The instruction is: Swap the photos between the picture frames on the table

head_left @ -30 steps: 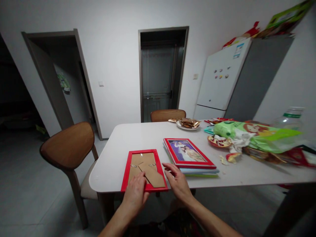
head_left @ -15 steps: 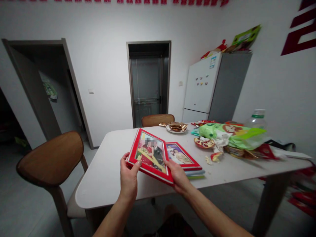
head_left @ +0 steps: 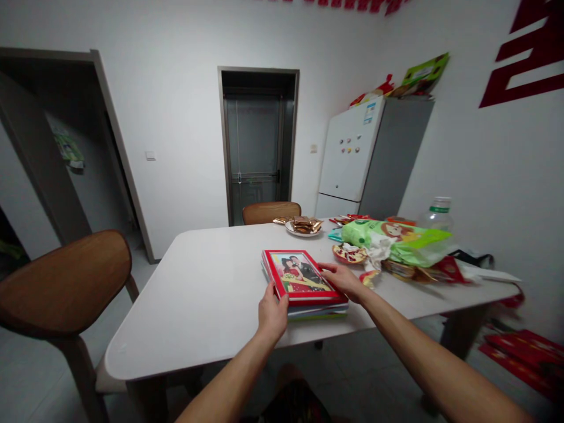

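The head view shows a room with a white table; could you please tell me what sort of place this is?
Probably a home dining area: a white table, wooden chairs beside it and a fridge beyond.

The red frame (head_left: 314, 298) looks smooth, the tabletop (head_left: 211, 288) faintly glossy, the nearer backrest (head_left: 66, 283) wooden.

A rectangular red picture frame (head_left: 277, 281) is being supported face up on a stack of thin items (head_left: 318, 312), near the front edge of the white table (head_left: 189, 299). A photo (head_left: 298, 272) of two people, one in red and one in dark clothing, is being displayed within it. The stack is being exposed as pale and green layers at the front.
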A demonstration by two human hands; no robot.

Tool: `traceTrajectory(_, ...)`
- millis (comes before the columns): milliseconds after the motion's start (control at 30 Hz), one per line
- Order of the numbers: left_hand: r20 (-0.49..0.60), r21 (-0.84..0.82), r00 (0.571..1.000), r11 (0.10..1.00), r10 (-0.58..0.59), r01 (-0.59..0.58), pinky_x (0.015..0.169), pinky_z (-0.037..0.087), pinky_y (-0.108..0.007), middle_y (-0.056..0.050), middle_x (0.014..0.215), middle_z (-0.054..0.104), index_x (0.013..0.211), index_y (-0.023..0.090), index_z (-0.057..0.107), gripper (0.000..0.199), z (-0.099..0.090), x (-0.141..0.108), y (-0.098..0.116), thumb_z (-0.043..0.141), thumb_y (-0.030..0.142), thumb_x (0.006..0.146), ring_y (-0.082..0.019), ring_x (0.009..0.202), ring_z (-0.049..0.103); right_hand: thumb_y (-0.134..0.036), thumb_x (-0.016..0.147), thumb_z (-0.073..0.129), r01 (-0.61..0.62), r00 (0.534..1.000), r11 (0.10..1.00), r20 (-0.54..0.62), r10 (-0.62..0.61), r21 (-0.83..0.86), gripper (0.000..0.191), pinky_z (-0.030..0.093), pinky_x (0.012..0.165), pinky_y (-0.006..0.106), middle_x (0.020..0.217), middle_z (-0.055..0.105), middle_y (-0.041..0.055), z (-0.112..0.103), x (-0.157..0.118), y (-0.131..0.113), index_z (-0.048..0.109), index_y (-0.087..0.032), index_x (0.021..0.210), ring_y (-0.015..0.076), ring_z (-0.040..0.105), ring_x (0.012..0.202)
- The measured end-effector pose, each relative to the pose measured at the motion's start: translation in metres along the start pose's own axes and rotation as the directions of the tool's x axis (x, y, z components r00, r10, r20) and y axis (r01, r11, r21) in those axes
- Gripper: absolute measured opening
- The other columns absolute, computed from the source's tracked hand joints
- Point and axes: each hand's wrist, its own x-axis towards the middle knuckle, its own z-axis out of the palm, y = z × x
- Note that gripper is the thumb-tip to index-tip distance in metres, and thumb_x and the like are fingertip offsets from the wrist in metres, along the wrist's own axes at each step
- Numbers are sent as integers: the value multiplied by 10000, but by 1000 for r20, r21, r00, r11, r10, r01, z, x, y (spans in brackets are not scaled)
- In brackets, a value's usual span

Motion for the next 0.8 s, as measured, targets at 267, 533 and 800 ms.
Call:
traceTrajectory(267,39,44,997,997,-71,69,770,435,-267,-45,997,630,1083,194,465,475,-1,-9,-15,549,122,621,-192,886,582,-325,731,458,-163,987,974,-28,161,-160,324,431,594,242,798,672,73,10,-29,15,625,-111,907,162,600,674)
traceTrajectory(533,-130,88,987,991,-92,104,799,419,-298,-45,975,638,1025,197,508,441,-88,29,-32,507,65,605,-206,932,563,-337,809,444,40,997,990,69,-30,-138,289,451,706,292,971,596,88,117,-16,-33,567,-133,973,177,560,836)
traceTrajectory(800,-261,93,960,987,-104,133,762,433,-295,-45,923,653,970,182,537,397,-146,63,-41,524,59,593,-203,895,577,-329,813,458,135,989,974,90,-120,-182,309,447,765,365,1070,514,48,184,27,-53,499,-148,1060,188,519,918)
